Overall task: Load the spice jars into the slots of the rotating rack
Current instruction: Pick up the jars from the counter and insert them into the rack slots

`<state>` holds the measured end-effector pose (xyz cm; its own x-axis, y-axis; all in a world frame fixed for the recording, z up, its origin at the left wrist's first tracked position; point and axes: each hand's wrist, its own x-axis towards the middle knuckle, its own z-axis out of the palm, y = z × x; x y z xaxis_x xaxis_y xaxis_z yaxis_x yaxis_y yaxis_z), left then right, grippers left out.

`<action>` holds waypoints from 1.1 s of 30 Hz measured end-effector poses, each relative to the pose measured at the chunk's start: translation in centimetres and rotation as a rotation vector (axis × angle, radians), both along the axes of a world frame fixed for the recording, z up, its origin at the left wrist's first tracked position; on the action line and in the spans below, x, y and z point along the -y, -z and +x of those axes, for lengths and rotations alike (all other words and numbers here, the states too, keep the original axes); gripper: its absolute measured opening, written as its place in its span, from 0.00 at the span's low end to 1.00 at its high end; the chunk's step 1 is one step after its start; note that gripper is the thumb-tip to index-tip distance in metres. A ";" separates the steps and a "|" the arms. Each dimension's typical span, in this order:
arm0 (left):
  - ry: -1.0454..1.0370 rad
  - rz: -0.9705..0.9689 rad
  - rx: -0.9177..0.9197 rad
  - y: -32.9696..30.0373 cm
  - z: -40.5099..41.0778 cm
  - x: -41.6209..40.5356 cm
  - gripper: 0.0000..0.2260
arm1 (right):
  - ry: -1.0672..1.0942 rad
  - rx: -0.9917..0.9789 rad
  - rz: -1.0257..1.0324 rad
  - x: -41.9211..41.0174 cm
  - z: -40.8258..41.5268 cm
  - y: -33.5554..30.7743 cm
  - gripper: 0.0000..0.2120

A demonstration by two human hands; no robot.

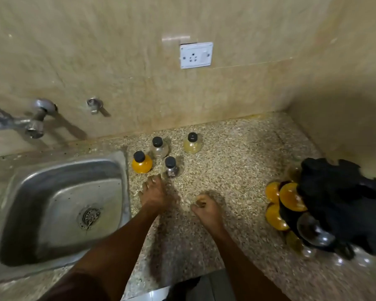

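Observation:
Several black-capped spice jars stand on the speckled counter: an orange-filled jar (141, 163), a clear jar (159, 147), a pale yellow jar (192, 143) and a small dark-bottomed jar (171, 167). The black rotating rack (339, 209) stands at the right, with orange jars (291, 197) and a clear jar (313, 230) lying in its slots. My left hand (154, 193) reaches forward, fingers spread, its fingertips just short of the dark-bottomed jar and holding nothing. My right hand (205, 208) hovers over the counter with fingers curled in; nothing shows in it.
A steel sink (30, 192) fills the left side, its rim beside the orange-filled jar. A tap (30, 122) juts from the tiled wall above it. A white wall socket (196, 54) sits higher up. The counter's front edge runs below my forearms.

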<state>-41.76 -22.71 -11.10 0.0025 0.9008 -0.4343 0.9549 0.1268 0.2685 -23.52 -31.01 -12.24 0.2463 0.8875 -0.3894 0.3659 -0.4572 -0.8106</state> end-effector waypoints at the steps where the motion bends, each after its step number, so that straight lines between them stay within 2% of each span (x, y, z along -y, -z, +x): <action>1: 0.011 -0.046 -0.048 0.8 -0.6 -0.6 0.48 | -0.021 0.009 -0.006 -1.5 -1.0 0.3 0.13; 3: 0.046 -0.113 -0.113 2.1 -1.1 -1.3 0.46 | -0.043 0.005 -0.006 -4.1 -2.6 0.4 0.22; 6: 0.074 -0.151 -0.169 2.9 -1.1 -1.8 0.45 | -0.028 0.003 0.022 -7.9 -4.3 0.9 0.40; 10: 0.062 -0.160 -0.198 3.3 -1.0 -2.1 0.47 | -0.055 0.065 0.059 -12.2 -6.4 2.3 0.52; 13: 0.041 -0.187 -0.187 3.8 -1.2 -2.4 0.49 | -0.144 0.234 0.060 -14.2 -7.2 2.3 0.47; 17: 0.037 -0.162 -0.202 3.9 -1.8 -2.4 0.47 | -0.146 0.240 0.073 -14.0 -7.2 2.2 0.44; 20: 0.048 -0.173 -0.232 4.1 -2.6 -2.4 0.48 | -0.053 0.146 0.078 -11.4 -5.5 2.5 0.44; 22: 0.086 -0.113 -0.194 4.0 -2.2 -2.2 0.44 | 0.019 0.112 0.082 -9.2 -3.4 2.5 0.43; 24: 0.162 -0.022 -0.123 3.4 -0.3 -1.7 0.39 | 0.097 0.097 0.074 -6.4 -0.5 2.3 0.42; 28: 0.292 0.055 0.013 0.8 6.1 0.3 0.41 | 0.258 0.113 0.059 0.6 4.7 0.8 0.45; 33: 0.457 0.237 0.148 -3.6 13.0 4.0 0.36 | 0.416 0.042 0.048 8.7 8.5 -0.6 0.45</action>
